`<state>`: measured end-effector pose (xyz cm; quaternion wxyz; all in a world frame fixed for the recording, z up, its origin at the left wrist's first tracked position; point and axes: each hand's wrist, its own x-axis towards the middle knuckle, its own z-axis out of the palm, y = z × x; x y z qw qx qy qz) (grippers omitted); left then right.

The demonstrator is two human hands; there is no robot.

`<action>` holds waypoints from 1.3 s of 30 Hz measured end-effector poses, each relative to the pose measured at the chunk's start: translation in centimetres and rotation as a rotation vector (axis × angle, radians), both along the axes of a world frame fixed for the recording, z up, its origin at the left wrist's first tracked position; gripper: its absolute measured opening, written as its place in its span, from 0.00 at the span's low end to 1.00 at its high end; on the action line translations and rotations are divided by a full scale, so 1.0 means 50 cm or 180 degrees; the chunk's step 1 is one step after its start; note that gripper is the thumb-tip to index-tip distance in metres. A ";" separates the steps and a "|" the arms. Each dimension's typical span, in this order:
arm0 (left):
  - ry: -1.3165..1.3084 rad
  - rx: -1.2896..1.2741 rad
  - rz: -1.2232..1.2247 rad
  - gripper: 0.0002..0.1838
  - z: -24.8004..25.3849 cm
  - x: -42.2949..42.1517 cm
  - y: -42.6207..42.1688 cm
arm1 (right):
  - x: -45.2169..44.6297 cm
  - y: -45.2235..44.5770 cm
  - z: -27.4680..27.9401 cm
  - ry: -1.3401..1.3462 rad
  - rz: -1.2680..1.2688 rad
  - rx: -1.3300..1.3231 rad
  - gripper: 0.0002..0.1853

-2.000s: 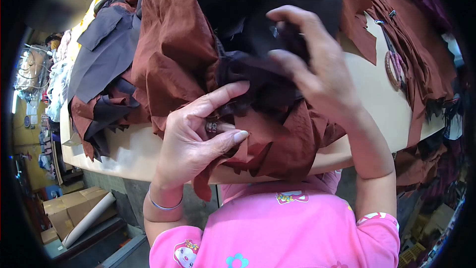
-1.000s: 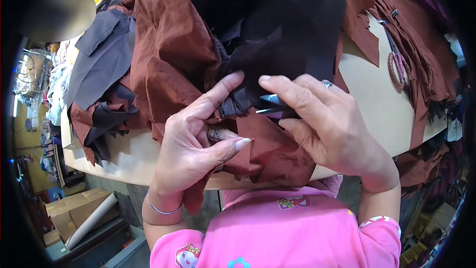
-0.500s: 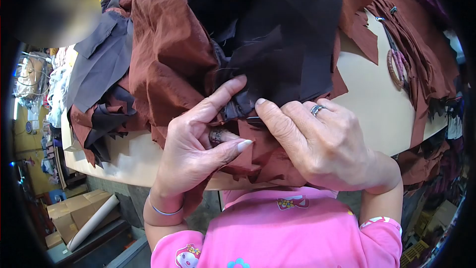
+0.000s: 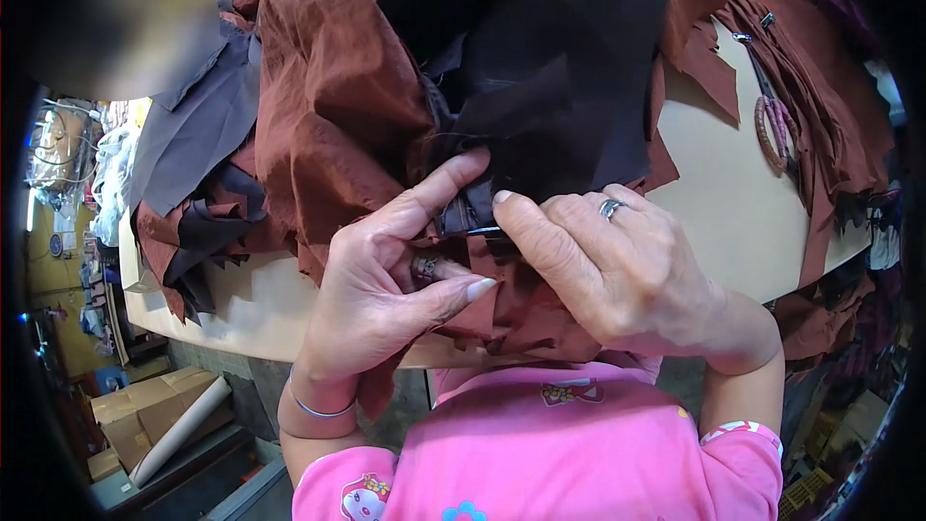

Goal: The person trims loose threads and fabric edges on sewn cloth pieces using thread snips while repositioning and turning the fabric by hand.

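Observation:
My left hand (image 4: 381,275) is wrapped around the gathered edge of a garment piece, its index finger laid along the dark cloth and its thumb apart below. A dark band circles one of its curled fingers. The black fabric (image 4: 579,106) and the rust-brown fabric (image 4: 328,87) meet at a bunched seam (image 4: 465,207) between the two hands. Closed beside that seam is my right hand (image 4: 622,275), with a small tool in it; only its thin metal blade (image 4: 487,230) shows, touching the seam. Its handle is hidden under the fingers.
Rust-brown strips (image 4: 820,106) hang over the right of the pale table (image 4: 728,198), beside scissors with wrapped handles (image 4: 772,130). Dark and brown scraps (image 4: 198,203) lie at the left. A cardboard box (image 4: 159,415) and a roll (image 4: 183,429) are on the floor.
The cloth at the seam has shifted slightly and more of the shiny blade shows. Both hands keep nearly the same place and grip.

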<state>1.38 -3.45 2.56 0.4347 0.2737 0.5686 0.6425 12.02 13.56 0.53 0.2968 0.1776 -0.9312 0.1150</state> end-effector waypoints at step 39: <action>0.3459 -0.0763 0.0196 0.24 -0.060 0.031 0.000 | -0.006 0.035 0.013 -0.0543 0.0004 -0.2868 0.30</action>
